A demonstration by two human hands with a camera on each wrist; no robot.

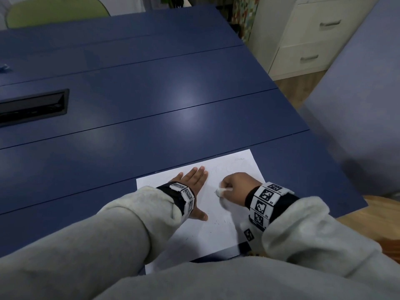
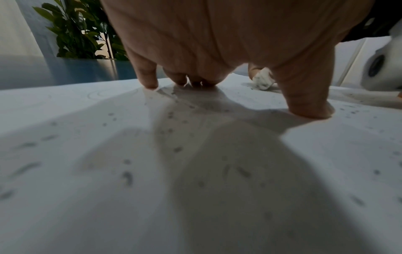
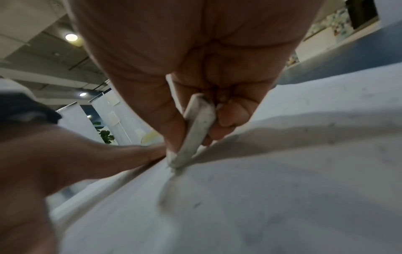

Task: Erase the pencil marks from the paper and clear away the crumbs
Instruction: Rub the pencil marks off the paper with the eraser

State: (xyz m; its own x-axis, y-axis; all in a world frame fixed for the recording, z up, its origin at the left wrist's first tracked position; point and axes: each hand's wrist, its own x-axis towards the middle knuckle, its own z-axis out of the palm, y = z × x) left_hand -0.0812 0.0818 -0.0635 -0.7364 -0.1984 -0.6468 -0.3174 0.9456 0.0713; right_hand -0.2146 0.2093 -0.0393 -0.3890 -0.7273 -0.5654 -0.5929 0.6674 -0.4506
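Note:
A white sheet of paper [image 1: 216, 230] lies near the front edge of the blue table [image 1: 151, 105]. My left hand [image 1: 192, 180] presses flat on its upper left part, fingers straight and thumb spread. My right hand [image 1: 236, 187] pinches a white eraser [image 1: 223, 190] between thumb and curled fingers. In the right wrist view the eraser [image 3: 195, 130] has its lower tip on the paper [image 3: 282, 189]. Faint pencil marks [image 1: 223, 167] show above the hands. Dark crumbs [image 1: 218, 223] dot the sheet, and the left wrist view shows the crumbs [image 2: 128, 175] close up under my left hand [image 2: 217, 51].
A black recessed cable tray [image 1: 32, 107] is set into the table at the left. A white drawer cabinet [image 1: 307, 35] stands beyond the table's right edge, next to a blue panel [image 1: 357, 105]. A green chair back [image 1: 56, 9] shows at the far side.

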